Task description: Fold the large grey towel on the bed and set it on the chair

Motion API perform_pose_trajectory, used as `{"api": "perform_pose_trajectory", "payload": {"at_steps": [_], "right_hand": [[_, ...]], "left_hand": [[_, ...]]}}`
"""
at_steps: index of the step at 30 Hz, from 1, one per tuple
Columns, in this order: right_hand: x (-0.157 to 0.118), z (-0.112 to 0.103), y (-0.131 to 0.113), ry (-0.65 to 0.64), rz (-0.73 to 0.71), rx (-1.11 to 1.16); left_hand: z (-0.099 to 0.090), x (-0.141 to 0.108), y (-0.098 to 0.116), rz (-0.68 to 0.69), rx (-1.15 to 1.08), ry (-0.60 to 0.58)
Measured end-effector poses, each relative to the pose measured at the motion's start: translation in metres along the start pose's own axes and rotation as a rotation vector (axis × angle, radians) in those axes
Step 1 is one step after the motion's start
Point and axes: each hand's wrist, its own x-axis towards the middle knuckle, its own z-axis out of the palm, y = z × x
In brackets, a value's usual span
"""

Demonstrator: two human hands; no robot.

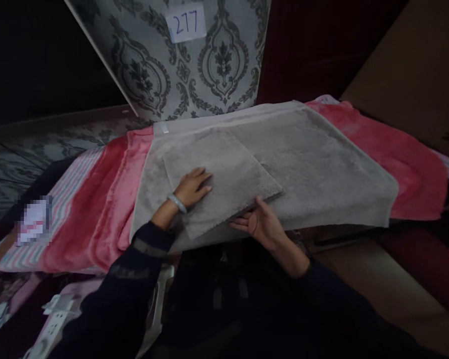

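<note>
A folded grey towel (224, 172) with a plush surface lies at an angle on a larger spread grey towel (329, 159). My left hand (190, 189), with a pale bracelet at the wrist, rests flat on top of the folded towel, fingers spread. At the near edge of that towel is my right hand (262, 224), its thumb against the edge and its fingers below it. The underside of the fold is hidden.
Pink-red fabric with striped edges (82, 199) lies under the grey towel and shows at both ends. Behind stands a patterned panel (224, 60) bearing a paper marked 277 (186, 22). A white power strip (52, 324) is at the lower left.
</note>
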Motion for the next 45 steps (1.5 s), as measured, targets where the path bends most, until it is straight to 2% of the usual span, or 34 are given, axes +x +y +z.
{"api": "perform_pose_trajectory", "payload": {"at_steps": [4, 7, 10, 13, 18, 23, 26, 28, 30, 34, 36, 40, 45], "right_hand": [[-0.006, -0.004, -0.003, 0.021, -0.025, 0.024], [-0.008, -0.008, -0.003, -0.003, -0.051, -0.008], [-0.009, -0.013, -0.004, -0.009, -0.062, -0.016], [-0.012, -0.021, -0.008, 0.035, -0.118, -0.008], [-0.017, -0.041, -0.028, 0.108, -0.234, -0.006], [-0.014, -0.056, -0.052, 0.183, -0.249, 0.032], [-0.013, -0.054, -0.058, 0.181, -0.251, 0.027], [-0.014, -0.049, -0.056, 0.157, -0.244, 0.025], [-0.015, -0.042, -0.049, 0.132, -0.214, 0.031], [-0.014, -0.02, -0.029, 0.087, -0.113, 0.023], [-0.012, -0.009, -0.017, 0.073, -0.07, 0.02], [-0.004, 0.009, 0.001, 0.075, -0.038, 0.023], [0.006, 0.026, 0.01, 0.148, -0.096, 0.057]], "left_hand": [[0.016, -0.064, 0.042, -0.047, -0.005, 0.112], [0.034, -0.095, 0.078, -0.038, 0.092, 0.186], [0.052, -0.104, 0.106, -0.018, 0.223, 0.196], [0.063, -0.1, 0.116, -0.051, 0.302, 0.227], [0.063, -0.089, 0.114, -0.052, 0.324, 0.265], [0.057, -0.095, 0.105, 0.027, 0.234, 0.315], [0.056, -0.106, 0.093, -0.005, 0.097, 0.436], [0.056, -0.116, 0.082, -0.112, -0.072, 0.587], [0.055, -0.127, 0.072, -0.24, -0.358, 0.691], [0.047, -0.142, 0.063, -0.433, -1.039, 0.736], [0.041, -0.145, 0.063, -0.498, -1.271, 0.744], [0.031, -0.143, 0.057, -0.574, -1.508, 0.735], [0.026, -0.116, 0.038, -0.657, -1.526, 0.637]]}}
